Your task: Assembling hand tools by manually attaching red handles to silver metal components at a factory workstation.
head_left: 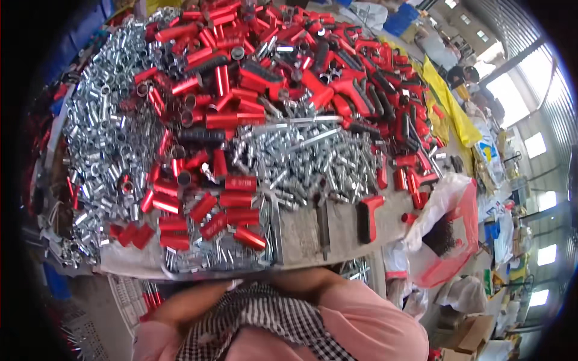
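My left forearm (201,296) and my right forearm (308,281) reach in toward each other at the table's near edge. Both hands are hidden below that edge, so what they hold cannot be seen. Closest to them is a metal-rimmed tray (171,277) with thin silver pins. Several short red tubes (242,216) lie on and around the tray. To its right, a red and black pistol-shaped handle (370,218) rests near the edge. Behind it is a heap of silver metal rods (307,157).
Silver rings and sleeves (105,141) are piled on the left. Red and black handles (355,90) cover the far side. A white and red sack (445,234) stands open at the right, with yellow sheeting (448,102) beyond. A perforated crate (123,301) sits below left.
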The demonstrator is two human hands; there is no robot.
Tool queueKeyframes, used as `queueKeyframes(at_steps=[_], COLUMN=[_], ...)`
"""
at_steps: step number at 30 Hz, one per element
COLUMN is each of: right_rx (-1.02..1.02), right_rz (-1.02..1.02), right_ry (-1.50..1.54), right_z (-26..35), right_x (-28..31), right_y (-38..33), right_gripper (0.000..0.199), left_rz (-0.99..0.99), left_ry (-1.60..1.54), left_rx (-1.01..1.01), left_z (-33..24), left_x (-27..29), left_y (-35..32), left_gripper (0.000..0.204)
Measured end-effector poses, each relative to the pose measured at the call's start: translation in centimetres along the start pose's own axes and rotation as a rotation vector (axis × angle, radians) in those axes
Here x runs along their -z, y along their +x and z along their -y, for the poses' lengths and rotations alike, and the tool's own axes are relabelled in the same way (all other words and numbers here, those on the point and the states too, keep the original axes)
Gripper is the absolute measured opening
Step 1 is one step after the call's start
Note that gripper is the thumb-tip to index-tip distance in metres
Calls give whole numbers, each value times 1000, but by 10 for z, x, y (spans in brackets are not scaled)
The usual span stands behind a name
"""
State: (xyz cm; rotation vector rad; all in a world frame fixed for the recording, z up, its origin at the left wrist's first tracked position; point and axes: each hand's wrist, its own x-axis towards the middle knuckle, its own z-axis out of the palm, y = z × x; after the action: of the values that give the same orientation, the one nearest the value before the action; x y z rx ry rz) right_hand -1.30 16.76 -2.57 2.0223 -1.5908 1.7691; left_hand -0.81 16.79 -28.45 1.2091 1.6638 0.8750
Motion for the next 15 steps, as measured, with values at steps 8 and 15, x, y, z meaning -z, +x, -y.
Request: queueKeyframes(at_steps=[8, 15], right_rx=[-498, -1001], right_rz=[-61, -207], right_ry=[-551, -953], right_z=[-5, 78], right_x=[-57, -138], right_y=[-95, -187], right_gripper=[34, 39], left_rz=[120, 87], left_ry=[-200, 194], left_rx=[256, -164], left_z=[-63, -65], left_x=[-1, -10], left_y=[-84, -139], left_gripper=[34, 42])
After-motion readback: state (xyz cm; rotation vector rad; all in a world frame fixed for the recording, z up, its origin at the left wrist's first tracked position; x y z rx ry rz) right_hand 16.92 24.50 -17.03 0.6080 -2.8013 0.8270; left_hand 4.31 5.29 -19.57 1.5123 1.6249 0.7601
